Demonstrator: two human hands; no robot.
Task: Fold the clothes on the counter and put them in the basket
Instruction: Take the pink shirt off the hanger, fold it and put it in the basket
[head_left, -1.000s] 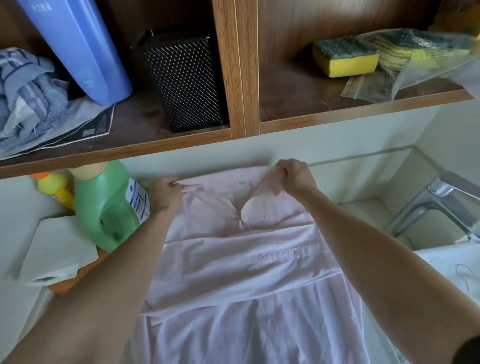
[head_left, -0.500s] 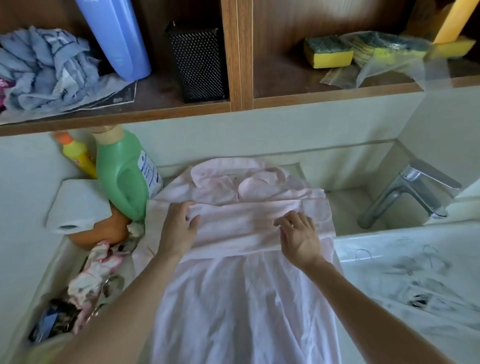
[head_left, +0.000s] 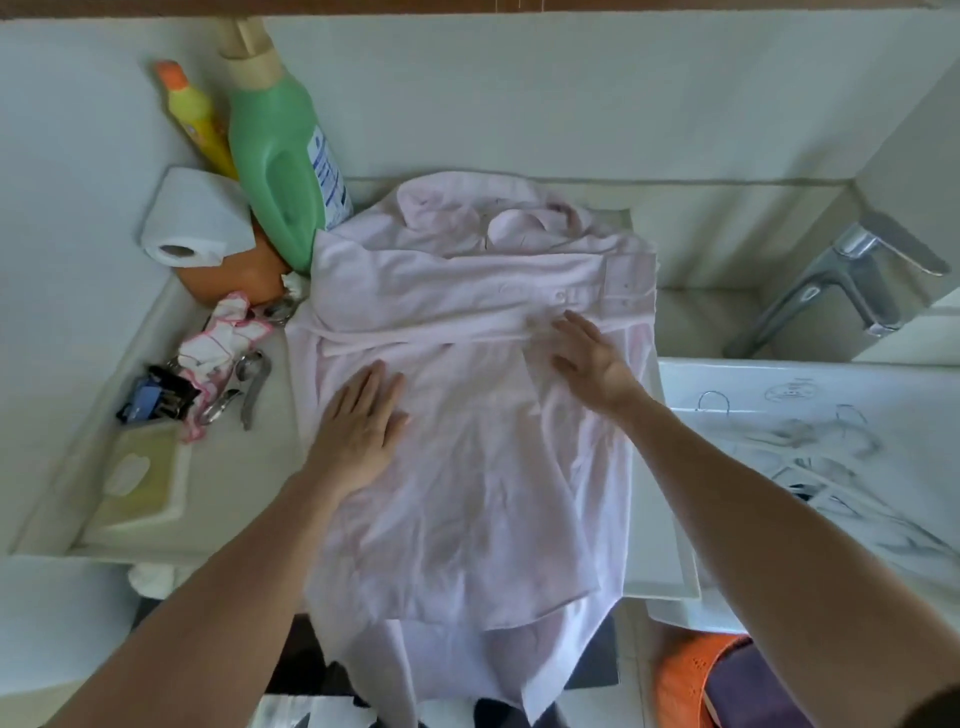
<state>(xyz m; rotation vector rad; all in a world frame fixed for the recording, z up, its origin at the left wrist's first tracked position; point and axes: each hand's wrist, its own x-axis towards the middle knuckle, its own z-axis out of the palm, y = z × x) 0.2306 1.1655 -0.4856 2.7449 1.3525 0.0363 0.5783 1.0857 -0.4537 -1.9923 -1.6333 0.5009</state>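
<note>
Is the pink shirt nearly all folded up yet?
Partly. Done: a sleeve lies folded across the chest of the pink shirt. In hand: the left hand and right hand press flat on it, smoothing the cloth. Left: the hem hangs over the edge of the counter, so the bottom needs folding up, and then the shirt needs putting away.

**White table and what it carries**

I see a white table (head_left: 260, 467) with a pale pink button shirt (head_left: 467, 467) spread flat on it, hem hanging over the near edge. To the shirt's left stand a green plastic detergent bottle (head_left: 275, 166) and a yellow orange-capped bottle (head_left: 195, 119). Nearer me lie a pink-edged white cloth (head_left: 223, 343) and a grey metal tool (head_left: 254, 389).
</note>
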